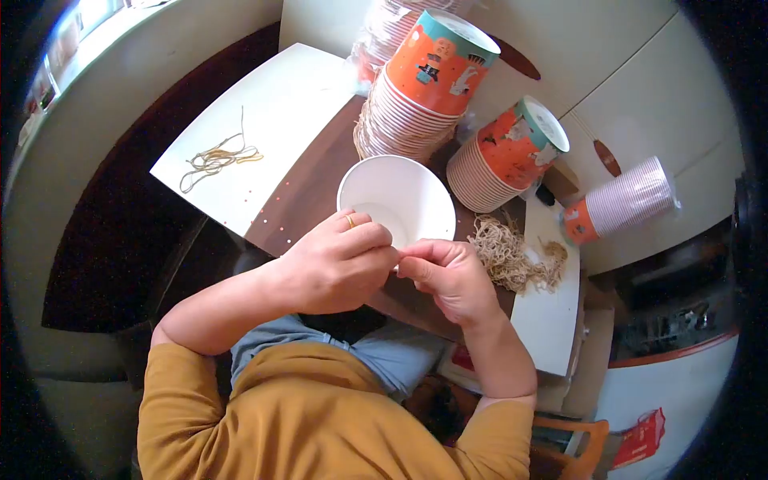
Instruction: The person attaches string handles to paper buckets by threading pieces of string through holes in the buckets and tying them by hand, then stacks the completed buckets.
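Observation:
A white-lined paper bucket stands in front of me with its mouth tilted toward me. My left hand, a ring on one finger, is closed over the bucket's near rim, its fingertips curled. Beside it my right hand pinches with thumb and forefinger at the same part of the rim. The fingertips of both hands meet there. Whatever lies between them is too small or hidden to tell. Right of the bucket lies a tangled heap of beige cord, close to my right hand.
Behind the bucket rises a tall stack of orange and green buckets, with a shorter stack to its right. Another stack in plastic lies tilted at far right. Loose cords rest on the white table end; small dots are scattered nearby.

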The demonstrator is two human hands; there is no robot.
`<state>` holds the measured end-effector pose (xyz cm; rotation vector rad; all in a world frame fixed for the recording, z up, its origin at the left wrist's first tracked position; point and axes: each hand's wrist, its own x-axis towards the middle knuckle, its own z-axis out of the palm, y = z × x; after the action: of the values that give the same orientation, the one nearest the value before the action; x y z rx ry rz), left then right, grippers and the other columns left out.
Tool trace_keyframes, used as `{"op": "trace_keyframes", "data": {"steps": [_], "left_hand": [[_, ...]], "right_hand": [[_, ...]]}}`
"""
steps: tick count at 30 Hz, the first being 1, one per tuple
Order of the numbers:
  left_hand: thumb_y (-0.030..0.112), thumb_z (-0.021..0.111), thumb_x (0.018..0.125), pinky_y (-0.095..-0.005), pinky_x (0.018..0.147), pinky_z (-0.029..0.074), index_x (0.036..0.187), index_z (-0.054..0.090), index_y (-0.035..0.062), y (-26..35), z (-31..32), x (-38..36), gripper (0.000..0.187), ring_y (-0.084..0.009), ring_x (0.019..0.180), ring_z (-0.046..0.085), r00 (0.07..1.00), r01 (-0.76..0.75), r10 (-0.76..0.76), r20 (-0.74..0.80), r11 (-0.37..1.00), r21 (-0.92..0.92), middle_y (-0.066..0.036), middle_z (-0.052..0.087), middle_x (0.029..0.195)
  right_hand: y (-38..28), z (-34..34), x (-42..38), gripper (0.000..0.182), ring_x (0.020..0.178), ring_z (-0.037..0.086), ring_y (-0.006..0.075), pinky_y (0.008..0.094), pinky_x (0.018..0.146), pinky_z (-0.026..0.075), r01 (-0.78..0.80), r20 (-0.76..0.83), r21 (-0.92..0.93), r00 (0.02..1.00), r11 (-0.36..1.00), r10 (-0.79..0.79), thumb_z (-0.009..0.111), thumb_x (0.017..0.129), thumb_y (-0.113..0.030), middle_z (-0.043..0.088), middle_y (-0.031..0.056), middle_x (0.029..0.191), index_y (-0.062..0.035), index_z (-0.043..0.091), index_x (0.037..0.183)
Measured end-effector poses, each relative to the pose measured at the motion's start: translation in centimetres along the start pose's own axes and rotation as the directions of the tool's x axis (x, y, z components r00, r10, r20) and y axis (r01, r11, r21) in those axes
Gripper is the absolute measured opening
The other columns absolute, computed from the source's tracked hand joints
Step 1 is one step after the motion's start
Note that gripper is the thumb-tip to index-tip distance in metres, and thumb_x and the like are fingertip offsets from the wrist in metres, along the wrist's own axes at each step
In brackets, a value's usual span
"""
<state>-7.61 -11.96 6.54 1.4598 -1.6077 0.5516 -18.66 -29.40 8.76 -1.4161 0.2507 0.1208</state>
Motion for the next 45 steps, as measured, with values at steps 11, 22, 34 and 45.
{"op": "trace_keyframes", "data": {"steps": [11,22,34,45], "left_hand": [[0.012,0.052,0.086,-0.027,0.063,0.045,0.083,0.059,-0.0022,-2.5,-2.5,1.1,0.016,-0.0094,0.07,0.053,0.606,0.778,-0.74,0.292,0.476,-0.41,-0.005,0.057,0.071],[0.006,0.062,0.088,-0.0234,0.063,0.048,0.101,0.07,-0.0005,-6.9,-0.4,-4.0,0.017,-0.0082,0.069,0.058,0.508,0.858,-0.853,0.119,0.49,-0.153,-0.005,0.067,0.083],[0.003,0.064,0.085,-0.0242,0.064,0.048,0.103,0.07,0.0004,-6.8,-0.8,-3.2,0.019,-0.0094,0.071,0.059,0.579,0.815,-0.807,0.117,0.568,-0.115,-0.008,0.069,0.086],[0.003,0.063,0.082,-0.03,0.067,0.052,0.102,0.07,0.0022,-6.7,-1.4,-2.5,0.021,-0.0181,0.073,0.066,0.629,0.77,-0.761,0.156,0.637,0.001,-0.013,0.069,0.087]], "right_hand": [[-4.2,2.1,4.8,0.013,0.07,0.061,0.0293,0.0337,0.063,0.05,0.552,0.537,-0.805,0.518,-0.219,-0.666,0.068,0.075,-0.011,0.061,0.0113,0.075,-0.0027,0.068,0.084],[1.2,-0.1,12.1,0.015,0.061,0.064,0.0162,0.0303,0.061,0.051,0.196,0.043,-0.634,0.975,0.748,-0.219,0.067,0.078,-0.014,0.068,0.0119,0.066,0.0001,0.072,0.079],[1.0,0.3,13.0,0.014,0.067,0.068,0.0245,0.0357,0.066,0.053,0.184,0.03,-0.701,0.973,0.689,-0.23,0.066,0.077,-0.015,0.069,0.0158,0.072,-0.0032,0.073,0.079],[0.5,0.5,13.0,0.014,0.066,0.067,0.0235,0.0355,0.065,0.052,0.166,-0.009,-0.701,0.971,0.694,-0.241,0.066,0.077,-0.016,0.068,0.016,0.071,-0.0033,0.072,0.077]]}}
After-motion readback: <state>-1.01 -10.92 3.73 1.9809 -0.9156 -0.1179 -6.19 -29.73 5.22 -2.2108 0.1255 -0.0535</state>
